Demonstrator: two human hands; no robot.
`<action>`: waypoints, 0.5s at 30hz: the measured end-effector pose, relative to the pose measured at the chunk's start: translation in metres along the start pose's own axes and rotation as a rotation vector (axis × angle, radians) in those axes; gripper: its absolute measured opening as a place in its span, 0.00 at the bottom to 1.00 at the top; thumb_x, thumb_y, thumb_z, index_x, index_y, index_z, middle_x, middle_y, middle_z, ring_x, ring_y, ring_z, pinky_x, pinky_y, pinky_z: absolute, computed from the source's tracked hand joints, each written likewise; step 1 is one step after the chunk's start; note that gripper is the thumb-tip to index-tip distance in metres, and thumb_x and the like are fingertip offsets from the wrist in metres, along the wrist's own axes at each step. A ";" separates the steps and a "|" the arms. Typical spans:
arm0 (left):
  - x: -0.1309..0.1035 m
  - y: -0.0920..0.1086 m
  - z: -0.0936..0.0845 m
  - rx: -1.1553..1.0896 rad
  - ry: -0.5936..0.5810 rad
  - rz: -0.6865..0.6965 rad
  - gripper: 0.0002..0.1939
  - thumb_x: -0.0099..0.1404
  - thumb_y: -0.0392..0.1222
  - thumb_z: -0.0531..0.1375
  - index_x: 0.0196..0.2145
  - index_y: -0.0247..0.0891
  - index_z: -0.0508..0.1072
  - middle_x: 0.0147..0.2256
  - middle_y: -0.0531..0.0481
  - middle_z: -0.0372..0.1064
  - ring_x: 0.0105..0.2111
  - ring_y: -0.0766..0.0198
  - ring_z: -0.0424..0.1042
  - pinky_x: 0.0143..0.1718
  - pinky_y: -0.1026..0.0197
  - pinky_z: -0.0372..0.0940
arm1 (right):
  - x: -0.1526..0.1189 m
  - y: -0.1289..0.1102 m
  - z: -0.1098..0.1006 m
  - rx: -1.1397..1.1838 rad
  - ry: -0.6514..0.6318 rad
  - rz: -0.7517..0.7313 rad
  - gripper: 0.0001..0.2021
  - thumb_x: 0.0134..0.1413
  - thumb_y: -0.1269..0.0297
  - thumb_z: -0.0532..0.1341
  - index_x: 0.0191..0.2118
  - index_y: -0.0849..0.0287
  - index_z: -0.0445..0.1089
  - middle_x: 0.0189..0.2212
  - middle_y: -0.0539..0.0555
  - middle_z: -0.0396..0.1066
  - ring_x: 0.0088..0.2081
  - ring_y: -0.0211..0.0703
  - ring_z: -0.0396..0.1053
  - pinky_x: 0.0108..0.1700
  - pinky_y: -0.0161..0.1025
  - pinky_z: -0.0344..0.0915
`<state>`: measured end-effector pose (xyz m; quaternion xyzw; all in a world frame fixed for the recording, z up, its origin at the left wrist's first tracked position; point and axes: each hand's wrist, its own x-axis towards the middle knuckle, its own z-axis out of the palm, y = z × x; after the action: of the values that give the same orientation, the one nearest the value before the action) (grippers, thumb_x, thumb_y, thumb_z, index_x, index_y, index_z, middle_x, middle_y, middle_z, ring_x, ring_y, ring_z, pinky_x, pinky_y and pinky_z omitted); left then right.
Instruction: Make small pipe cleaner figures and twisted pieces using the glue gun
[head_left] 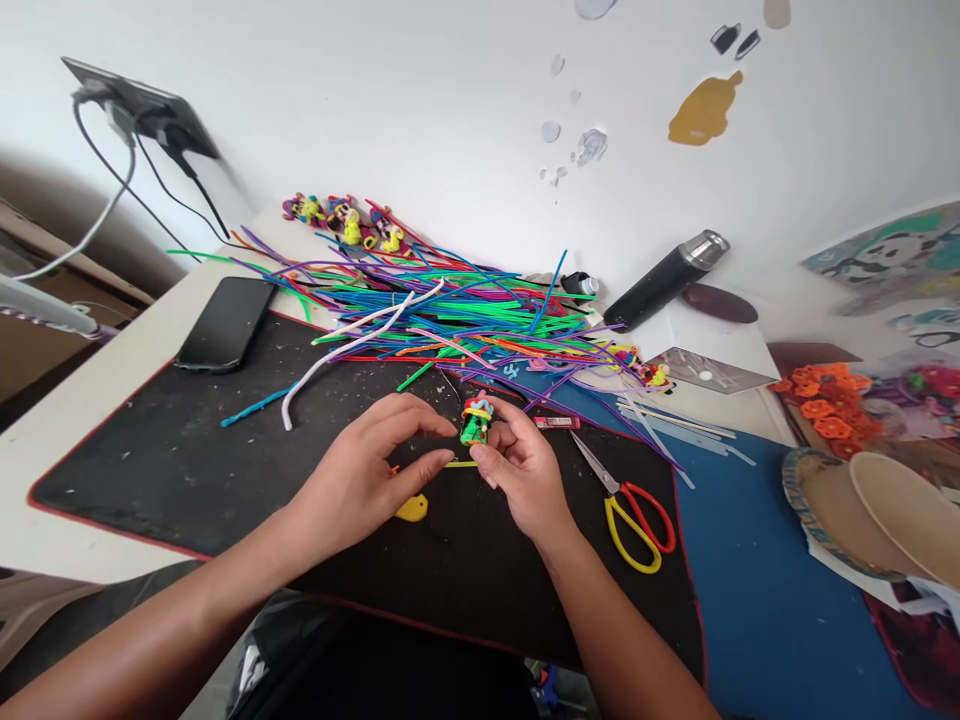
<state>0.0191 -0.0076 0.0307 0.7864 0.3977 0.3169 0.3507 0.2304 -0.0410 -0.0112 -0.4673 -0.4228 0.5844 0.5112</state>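
Note:
My right hand [523,470] pinches a small pipe-cleaner figure [475,422] between thumb and fingers. The figure has a green body, a yellow band and red and pale blue pieces on top. To its left is my left hand [375,455], thumb and forefinger apart and the fingertips close to the figure; nothing shows between them. A yellow tag-like piece [412,508] lies on the black mat [345,550], partly under the left hand. Behind the fingertips runs a short yellow pipe cleaner [460,464]. Scissors [626,510] with one red and one yellow handle rest right of my right hand.
A wide heap of coloured pipe cleaners [465,315] spreads along the back. Finished-looking figures [351,225] stand by the wall. A phone [226,322] lies left, a black thermos [660,280] leans back right, and bowls [847,510] sit at the right edge.

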 end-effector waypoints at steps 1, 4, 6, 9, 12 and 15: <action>0.000 0.000 0.000 0.001 0.001 0.000 0.06 0.73 0.43 0.63 0.45 0.42 0.78 0.44 0.48 0.75 0.45 0.58 0.75 0.48 0.59 0.70 | 0.000 0.000 0.000 -0.004 -0.002 0.002 0.27 0.57 0.56 0.72 0.60 0.53 0.70 0.25 0.43 0.60 0.23 0.34 0.58 0.26 0.36 0.55; -0.001 0.000 -0.001 0.008 0.000 0.000 0.07 0.73 0.43 0.62 0.46 0.42 0.78 0.45 0.47 0.75 0.46 0.58 0.75 0.49 0.59 0.70 | 0.001 0.001 0.001 -0.009 -0.008 0.005 0.27 0.57 0.56 0.72 0.60 0.53 0.70 0.25 0.43 0.60 0.23 0.35 0.57 0.26 0.36 0.54; -0.001 0.000 -0.001 0.014 -0.002 0.002 0.07 0.74 0.43 0.62 0.46 0.42 0.79 0.45 0.47 0.75 0.46 0.58 0.75 0.49 0.59 0.70 | 0.001 0.002 0.001 -0.011 -0.008 0.007 0.27 0.57 0.56 0.72 0.60 0.54 0.69 0.25 0.43 0.60 0.24 0.35 0.57 0.26 0.36 0.54; -0.001 0.001 -0.001 0.021 -0.002 0.003 0.08 0.74 0.44 0.62 0.46 0.42 0.79 0.45 0.47 0.76 0.46 0.57 0.76 0.49 0.59 0.70 | 0.001 0.002 0.001 -0.024 -0.010 0.019 0.28 0.57 0.54 0.72 0.61 0.54 0.69 0.25 0.43 0.60 0.24 0.35 0.57 0.26 0.36 0.54; -0.001 0.001 -0.001 0.030 -0.002 0.007 0.08 0.74 0.44 0.62 0.46 0.42 0.80 0.45 0.47 0.76 0.46 0.57 0.76 0.49 0.59 0.71 | 0.001 0.002 0.001 -0.026 -0.013 0.022 0.28 0.56 0.55 0.72 0.61 0.54 0.69 0.25 0.43 0.60 0.23 0.34 0.57 0.26 0.36 0.53; -0.001 0.000 0.000 0.037 -0.005 0.007 0.08 0.74 0.44 0.61 0.46 0.42 0.80 0.45 0.46 0.76 0.47 0.57 0.76 0.50 0.58 0.71 | 0.001 0.003 0.001 -0.021 -0.013 0.016 0.27 0.57 0.56 0.71 0.61 0.54 0.70 0.25 0.43 0.60 0.23 0.34 0.57 0.26 0.36 0.53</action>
<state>0.0189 -0.0084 0.0308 0.7949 0.4000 0.3087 0.3359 0.2287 -0.0401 -0.0143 -0.4723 -0.4284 0.5869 0.4990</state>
